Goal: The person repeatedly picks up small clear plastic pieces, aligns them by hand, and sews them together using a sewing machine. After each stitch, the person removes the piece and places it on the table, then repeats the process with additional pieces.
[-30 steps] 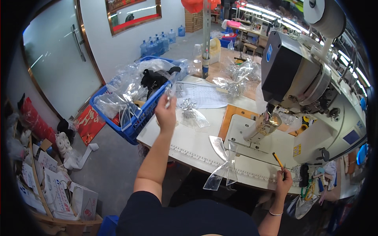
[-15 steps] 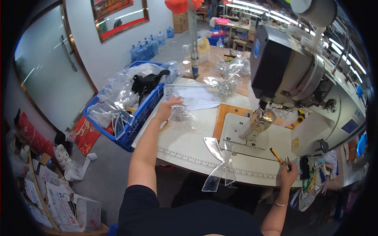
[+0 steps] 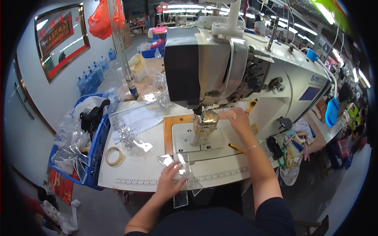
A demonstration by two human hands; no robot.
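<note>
My left hand (image 3: 170, 181) lies with fingers spread over crossed strips of clear plastic (image 3: 181, 199) at the table's front edge; one strip hangs over the edge. My right hand (image 3: 239, 121) reaches past the right side of the sewing machine's post (image 3: 204, 128), under the arm of the sewing machine (image 3: 220, 67). Its fingers point left and are blurred, so what they hold, if anything, cannot be made out. An orange-and-black pencil-like tool (image 3: 237, 148) rests on the table below the right wrist. The snips seen earlier in this hand are not distinguishable.
Left of the machine are a tape roll (image 3: 114, 155), crumpled clear plastic (image 3: 136, 141) and a paper sheet (image 3: 138, 118). A blue basket (image 3: 103, 137) full of plastic stands against the table's left side. Cords and tools (image 3: 289, 151) hang at the right edge.
My left hand has come from the paper and crumpled plastic to the front plastic strips. My right hand has moved from the front right edge to behind the post. The view has swung right.
</note>
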